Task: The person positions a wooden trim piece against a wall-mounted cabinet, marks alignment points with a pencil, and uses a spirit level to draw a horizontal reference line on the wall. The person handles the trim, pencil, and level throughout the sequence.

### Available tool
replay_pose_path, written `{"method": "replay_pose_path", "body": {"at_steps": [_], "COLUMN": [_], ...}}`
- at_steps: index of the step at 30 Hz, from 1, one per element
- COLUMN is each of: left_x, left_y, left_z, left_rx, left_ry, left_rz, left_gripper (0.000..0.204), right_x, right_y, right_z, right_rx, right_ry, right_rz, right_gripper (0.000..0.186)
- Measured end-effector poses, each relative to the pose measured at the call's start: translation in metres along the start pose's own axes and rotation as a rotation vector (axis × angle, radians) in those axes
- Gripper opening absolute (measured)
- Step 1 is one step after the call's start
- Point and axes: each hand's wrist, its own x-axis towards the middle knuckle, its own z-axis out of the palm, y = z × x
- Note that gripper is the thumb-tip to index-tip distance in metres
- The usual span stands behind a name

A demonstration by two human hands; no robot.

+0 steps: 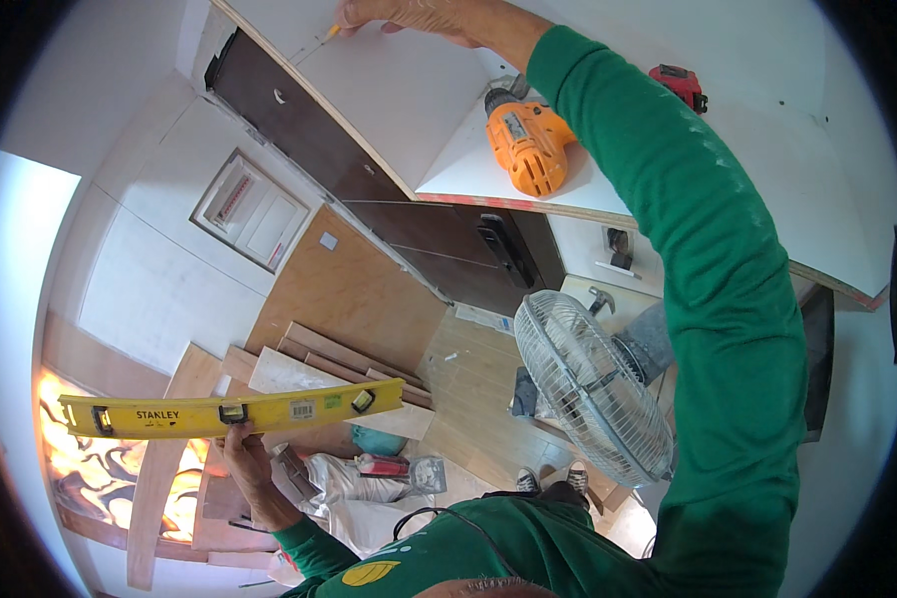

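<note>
My left hand grips a long yellow spirit level near its middle, fingers closed on its lower edge. The level is held up in front of the stacked boards, lying nearly crosswise. At the top, my right hand pinches a short yellow pencil. Its tip points at the white cabinet panel, where thin dark marks show beside it. Below my right forearm, an orange drill lies on the white shelf. A red tape measure is on the far side of that sleeve.
A wire-caged fan stands below the shelf, close to my right arm. A hammer lies behind it. Wooden boards lean and lie at the left, with white bags near my left forearm. A dark door is beyond.
</note>
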Motion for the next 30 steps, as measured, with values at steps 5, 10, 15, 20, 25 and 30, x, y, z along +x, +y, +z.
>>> {"method": "replay_pose_path", "body": {"at_steps": [5,10,15,20,25,30], "left_x": [-0.002,0.005,0.003,0.018,0.044,0.045], "left_y": [-0.001,-0.012,-0.005,-0.027,-0.037,-0.022], "left_z": [-0.002,-0.022,-0.015,-0.030,-0.038,0.003], "left_rx": [-0.012,-0.025,-0.047,-0.147,-0.308,-0.452], "left_ry": [-0.020,-0.033,-0.056,-0.001,-0.011,-0.085], "left_rz": [-0.001,0.012,0.005,0.129,0.175,0.206], "left_gripper": [0.009,0.011,0.019,0.030,0.033,0.035], "right_x": [0.000,0.005,-0.003,-0.060,-0.152,-0.217], "right_y": [-0.003,-0.010,-0.065,-0.161,-0.191,-0.183], "right_z": [0.001,-0.002,-0.050,-0.077,-0.130,-0.138], "right_rx": [-0.078,-0.079,-0.022,-0.263,-0.874,-0.762], "right_ry": [-0.014,-0.041,0.087,0.235,0.407,0.439], "right_rz": [0.004,0.035,0.082,-0.114,0.086,0.117], "right_gripper": [0.022,0.025,0.030,0.026,0.054,0.021]}}
